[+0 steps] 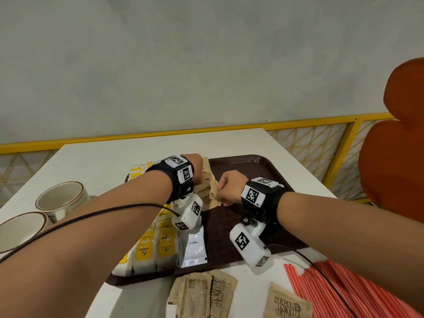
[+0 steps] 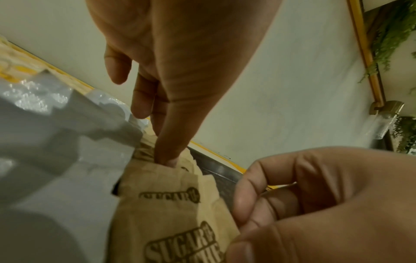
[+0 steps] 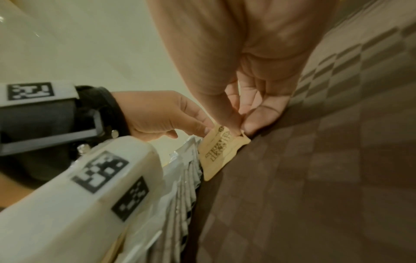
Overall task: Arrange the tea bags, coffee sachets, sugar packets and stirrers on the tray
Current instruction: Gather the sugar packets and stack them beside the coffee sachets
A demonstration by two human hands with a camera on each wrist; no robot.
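A brown tray (image 1: 263,171) lies on the white table. Along its left side stand yellow-labelled tea bags (image 1: 164,245) and white coffee sachets (image 1: 194,249). Behind them a row of brown sugar packets (image 1: 207,193) leans on the tray. My right hand (image 1: 226,188) pinches the top corner of the front sugar packet (image 3: 216,153) between thumb and fingers (image 3: 254,124). My left hand (image 1: 196,169) reaches down at the row's far end. Its thumb tip (image 2: 167,160) presses on the packets' top edges (image 2: 171,204), and the other fingers hang loosely curled. Red stirrers (image 1: 332,294) lie off the tray at the near right.
Loose sugar packets (image 1: 202,294) and another one (image 1: 286,304) lie on the table in front of the tray. Two cream cups (image 1: 60,198) stand at the left. An orange chair back (image 1: 394,157) rises at the right. The tray's right half (image 3: 315,160) is bare.
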